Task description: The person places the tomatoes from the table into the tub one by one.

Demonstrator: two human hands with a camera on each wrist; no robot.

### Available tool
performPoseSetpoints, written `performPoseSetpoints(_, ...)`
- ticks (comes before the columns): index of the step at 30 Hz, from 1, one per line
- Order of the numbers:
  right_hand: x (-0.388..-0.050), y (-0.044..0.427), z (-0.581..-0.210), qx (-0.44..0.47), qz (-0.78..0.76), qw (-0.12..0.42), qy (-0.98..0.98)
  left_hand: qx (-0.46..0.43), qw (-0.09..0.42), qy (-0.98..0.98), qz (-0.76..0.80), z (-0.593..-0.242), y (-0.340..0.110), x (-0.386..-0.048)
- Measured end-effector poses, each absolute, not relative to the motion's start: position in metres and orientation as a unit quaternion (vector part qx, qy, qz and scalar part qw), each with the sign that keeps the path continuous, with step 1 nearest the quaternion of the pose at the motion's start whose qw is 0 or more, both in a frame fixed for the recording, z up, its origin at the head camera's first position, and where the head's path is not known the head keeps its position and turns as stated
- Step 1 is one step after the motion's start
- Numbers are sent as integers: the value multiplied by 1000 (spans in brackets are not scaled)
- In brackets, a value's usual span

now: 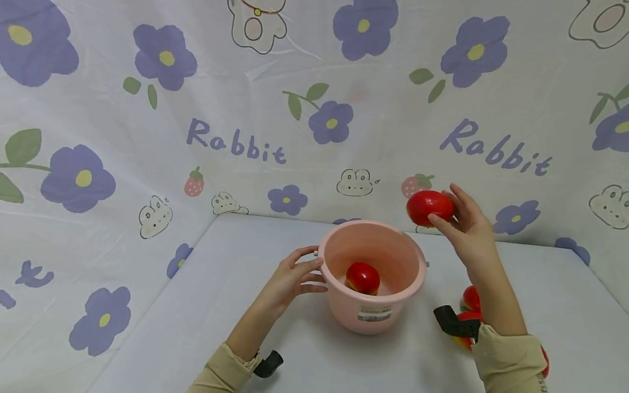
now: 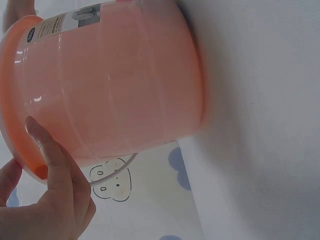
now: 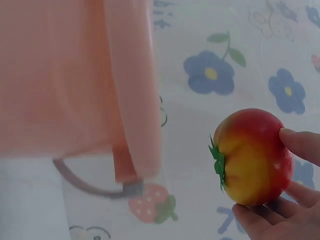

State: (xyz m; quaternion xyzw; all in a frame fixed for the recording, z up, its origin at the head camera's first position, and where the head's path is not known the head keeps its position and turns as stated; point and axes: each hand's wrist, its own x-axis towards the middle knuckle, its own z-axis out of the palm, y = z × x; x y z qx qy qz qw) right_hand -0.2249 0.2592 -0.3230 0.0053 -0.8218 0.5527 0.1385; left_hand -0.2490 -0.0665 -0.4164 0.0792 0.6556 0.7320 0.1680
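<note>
My left hand (image 1: pixel 290 281) holds the rim of a pink plastic bucket (image 1: pixel 344 311) on its left side. In the left wrist view, its fingers (image 2: pixel 59 172) lie along the outside below the rim. The bucket stands upright with one red tomato (image 1: pixel 363 278) inside. Up and to the right of the bucket, apart from its rim, my right hand (image 1: pixel 473 237) grips another tomato (image 1: pixel 428 208) between thumb and fingers. That held tomato (image 3: pixel 252 160) shows red and yellow skin and a green leafy top in the right wrist view.
More red fruits (image 1: pixel 471 298) lie on the white table (image 1: pixel 206 305) at the right, partly hidden by my right forearm. A thin bucket handle (image 3: pixel 90 188) hangs at the bucket's far side. Behind the table rises a flower-printed cloth (image 1: pixel 236 180).
</note>
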Motion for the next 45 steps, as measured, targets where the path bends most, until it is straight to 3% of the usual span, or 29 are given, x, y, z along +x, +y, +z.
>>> performPoseSetpoints(22, -230, 184, -323, 121, 578, 106, -800, 75, 170, 654, 733, -418, -67, -249)
performPoseSetpoints(45, -235, 155, -342, 136, 576, 54, -804, 72, 168, 663, 726, -417, -67, -249)
